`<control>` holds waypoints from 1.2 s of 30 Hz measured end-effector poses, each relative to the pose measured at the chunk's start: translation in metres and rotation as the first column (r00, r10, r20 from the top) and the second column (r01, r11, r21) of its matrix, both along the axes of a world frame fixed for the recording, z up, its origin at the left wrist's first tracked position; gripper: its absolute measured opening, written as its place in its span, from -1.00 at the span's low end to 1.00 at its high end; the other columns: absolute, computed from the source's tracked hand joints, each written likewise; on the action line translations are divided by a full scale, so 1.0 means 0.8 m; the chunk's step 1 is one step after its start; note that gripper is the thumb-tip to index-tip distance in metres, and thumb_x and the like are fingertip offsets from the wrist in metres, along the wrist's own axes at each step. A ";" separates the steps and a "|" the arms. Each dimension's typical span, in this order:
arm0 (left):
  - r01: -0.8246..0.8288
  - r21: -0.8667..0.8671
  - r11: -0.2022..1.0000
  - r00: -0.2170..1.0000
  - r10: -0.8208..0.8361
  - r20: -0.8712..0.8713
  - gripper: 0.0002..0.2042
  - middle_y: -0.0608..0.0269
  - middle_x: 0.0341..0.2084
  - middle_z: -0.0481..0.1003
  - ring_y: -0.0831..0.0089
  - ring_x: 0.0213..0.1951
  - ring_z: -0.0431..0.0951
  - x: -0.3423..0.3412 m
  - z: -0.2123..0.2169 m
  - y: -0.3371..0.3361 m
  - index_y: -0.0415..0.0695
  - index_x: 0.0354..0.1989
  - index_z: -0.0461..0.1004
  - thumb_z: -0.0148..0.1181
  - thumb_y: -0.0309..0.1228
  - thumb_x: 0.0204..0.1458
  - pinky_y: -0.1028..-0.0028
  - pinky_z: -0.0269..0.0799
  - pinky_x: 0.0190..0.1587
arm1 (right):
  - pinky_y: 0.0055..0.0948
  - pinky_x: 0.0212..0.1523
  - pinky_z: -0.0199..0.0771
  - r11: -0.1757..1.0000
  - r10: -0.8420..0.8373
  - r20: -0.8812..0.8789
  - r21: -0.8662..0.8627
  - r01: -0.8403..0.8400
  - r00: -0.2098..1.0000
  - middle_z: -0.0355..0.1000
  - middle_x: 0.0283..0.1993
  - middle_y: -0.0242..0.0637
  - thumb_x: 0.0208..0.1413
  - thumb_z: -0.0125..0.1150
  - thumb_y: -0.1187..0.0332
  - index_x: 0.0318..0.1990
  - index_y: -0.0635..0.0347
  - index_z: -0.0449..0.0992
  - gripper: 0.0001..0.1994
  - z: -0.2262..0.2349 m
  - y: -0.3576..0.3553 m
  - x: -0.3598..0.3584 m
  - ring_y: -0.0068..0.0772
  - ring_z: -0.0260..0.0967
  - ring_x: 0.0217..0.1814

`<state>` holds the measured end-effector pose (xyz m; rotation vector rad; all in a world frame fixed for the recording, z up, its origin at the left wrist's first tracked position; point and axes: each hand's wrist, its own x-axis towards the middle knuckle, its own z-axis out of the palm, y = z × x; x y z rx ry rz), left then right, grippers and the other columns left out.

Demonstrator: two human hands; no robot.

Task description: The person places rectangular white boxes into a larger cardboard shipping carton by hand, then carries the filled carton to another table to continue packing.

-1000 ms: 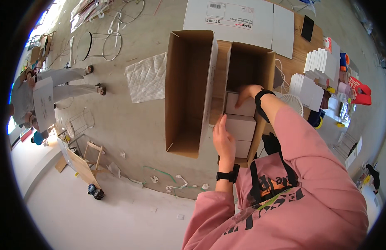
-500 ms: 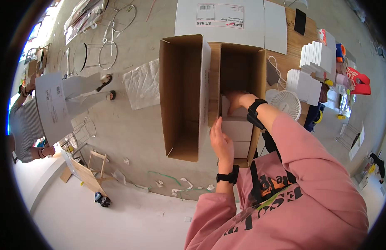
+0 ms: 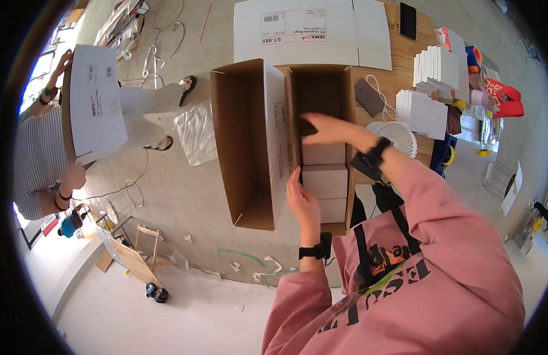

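A long brown-lined carton (image 3: 321,83) stands open in front of me, with several small white boxes (image 3: 324,181) in a row in its near part. My right hand (image 3: 324,129) is over the far end of that row. Its fingers and thumb are apart by the carton's left wall, and no object shows between them. My left hand (image 3: 303,204) rests at the near left edge of the carton, fingers stretched out along the wall. Beside it on the left stands a second open carton (image 3: 241,148), with only bare brown cardboard visible inside.
A white carton (image 3: 297,23) lies across the wooden table (image 3: 395,56) at the far side. On the right are a phone (image 3: 408,22), a grey power bank (image 3: 370,97), a small white fan (image 3: 395,139) and stacked white boxes (image 3: 437,68). Another person holds a white carton (image 3: 99,100) at far left.
My right hand has lifted off a small white box and shifted toward the left wall. My left hand stays along the carton's edge. The other person has come nearer with the carton.
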<state>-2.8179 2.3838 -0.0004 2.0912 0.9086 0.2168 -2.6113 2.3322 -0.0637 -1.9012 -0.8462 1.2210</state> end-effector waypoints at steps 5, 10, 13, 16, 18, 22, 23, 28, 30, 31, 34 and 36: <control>0.000 0.090 0.996 1.000 -0.001 0.014 -0.57 0.04 -0.08 0.40 0.05 -0.02 0.36 0.020 0.031 -0.014 -0.18 -0.04 0.37 -0.15 -0.76 -0.12 0.29 0.28 -0.01 | -0.48 0.10 0.29 0.784 -0.480 -0.417 0.191 0.591 0.772 0.34 0.06 -0.16 0.10 0.13 0.36 0.11 0.29 0.27 -0.57 0.189 -0.138 0.062 -0.41 0.30 0.11; 0.167 0.069 0.984 0.973 -0.176 0.147 -0.65 0.01 -0.03 0.36 0.10 0.01 0.36 0.086 0.092 -0.098 -0.25 -0.15 0.39 -0.11 -0.76 -0.16 0.32 0.27 0.03 | -0.53 0.01 0.30 0.500 -0.852 -0.135 0.074 0.863 0.506 0.40 -0.01 -0.24 0.13 0.06 0.31 0.07 0.22 0.33 -0.64 0.200 -0.374 0.072 -0.49 0.34 0.03; 0.343 -0.307 0.888 0.934 -0.287 0.214 -0.65 0.10 0.02 0.32 0.25 0.04 0.35 0.139 0.111 -0.182 -0.25 -0.03 0.31 -0.03 -0.70 -0.05 0.39 0.26 0.06 | -0.53 -0.03 0.30 0.232 -0.970 -0.086 -0.049 0.971 0.227 0.41 -0.05 -0.30 0.11 0.11 0.26 0.03 0.20 0.35 -0.64 0.156 -0.477 0.056 -0.53 0.35 -0.01; 0.314 -0.698 0.643 0.949 -0.199 0.244 -0.62 0.13 0.04 0.30 0.32 0.05 0.33 0.186 0.075 -0.288 -0.24 0.07 0.22 0.02 -0.62 0.03 0.41 0.23 0.10 | -0.50 -0.02 0.29 0.137 -0.990 -0.056 -0.097 0.986 0.132 0.40 -0.10 -0.31 0.05 0.20 0.22 0.00 0.23 0.36 -0.59 0.090 -0.537 0.038 -0.51 0.34 -0.04; 0.233 -0.819 0.524 0.972 -0.103 0.211 -0.59 0.14 0.03 0.29 0.34 0.06 0.32 0.211 0.026 -0.334 -0.24 0.12 0.17 0.04 -0.58 0.06 0.41 0.22 0.11 | -0.49 -0.01 0.31 0.217 -0.976 -0.001 -0.071 0.974 0.218 0.40 -0.11 -0.25 0.00 0.26 0.17 -0.01 0.29 0.35 -0.52 0.039 -0.542 0.036 -0.43 0.34 -0.05; 0.216 -0.788 0.577 0.971 -0.213 0.110 -0.56 0.05 0.01 0.29 0.27 0.08 0.29 0.242 -0.069 -0.389 -0.28 0.10 0.16 0.09 -0.52 0.03 0.38 0.20 0.13 | -0.48 -0.04 0.31 0.263 -0.962 0.060 -0.074 0.962 0.267 0.39 -0.10 -0.20 0.01 0.24 0.08 -0.03 0.37 0.36 -0.47 -0.064 -0.541 0.054 -0.47 0.32 -0.06; 0.314 -0.608 0.729 0.939 -0.334 0.084 -0.54 0.02 -0.02 0.29 0.24 0.06 0.30 0.244 -0.084 -0.396 -0.29 0.09 0.16 0.11 -0.50 0.00 0.35 0.20 0.11 | -0.49 -0.05 0.30 0.305 -0.951 -0.009 -0.153 0.940 0.308 0.39 -0.10 -0.21 0.03 0.20 0.02 -0.04 0.39 0.37 -0.45 -0.082 -0.544 0.063 -0.48 0.31 -0.08; 0.370 -0.240 0.897 0.911 -0.401 -0.096 -0.49 0.00 -0.12 0.30 0.17 -0.05 0.32 0.258 -0.125 -0.401 -0.31 0.06 0.17 0.17 -0.48 -0.09 0.28 0.21 0.05 | -0.51 -0.07 0.24 0.320 -0.932 -0.278 -0.333 0.887 0.232 0.37 -0.11 -0.25 0.07 0.07 -0.13 -0.01 0.42 0.36 -0.35 -0.118 -0.535 0.072 -0.51 0.25 -0.11; 0.344 -0.281 0.896 0.923 -0.378 -0.078 -0.51 0.04 -0.18 0.29 0.23 -0.12 0.31 0.261 -0.132 -0.400 -0.29 0.02 0.19 0.19 -0.49 -0.11 0.31 0.24 0.00 | -0.52 -0.03 0.20 0.308 -0.918 -0.342 -0.294 0.905 0.202 0.37 -0.11 -0.26 0.08 0.02 -0.18 0.01 0.43 0.34 -0.30 -0.129 -0.540 0.068 -0.50 0.23 -0.09; 0.349 -0.280 0.894 0.920 -0.384 -0.082 -0.51 0.04 -0.18 0.29 0.23 -0.12 0.31 0.263 -0.133 -0.399 -0.29 0.02 0.19 0.19 -0.49 -0.11 0.31 0.24 0.00 | -0.52 -0.03 0.20 0.303 -0.918 -0.345 -0.296 0.906 0.194 0.37 -0.11 -0.26 0.08 0.02 -0.18 0.01 0.43 0.34 -0.30 -0.140 -0.547 0.065 -0.50 0.23 -0.09; 0.313 -0.365 0.877 0.926 -0.367 -0.088 -0.54 0.02 -0.21 0.30 0.21 -0.14 0.32 0.269 -0.139 -0.394 -0.31 -0.02 0.20 0.17 -0.55 -0.14 0.31 0.24 -0.01 | -0.53 0.00 0.17 0.374 -0.851 -0.488 -0.310 0.874 0.192 0.36 -0.12 -0.31 0.11 -0.02 -0.17 0.06 0.40 0.33 -0.31 -0.149 -0.551 0.067 -0.52 0.21 -0.07; 0.282 -0.375 0.883 0.937 -0.337 -0.089 -0.55 0.05 -0.23 0.30 0.26 -0.17 0.32 0.270 -0.141 -0.391 -0.31 -0.04 0.21 0.18 -0.55 -0.16 0.34 0.26 -0.04 | -0.53 0.03 0.14 0.343 -0.836 -0.521 -0.255 0.904 0.170 0.36 -0.09 -0.33 0.14 -0.06 -0.15 0.07 0.37 0.32 -0.33 -0.144 -0.548 0.068 -0.52 0.19 -0.04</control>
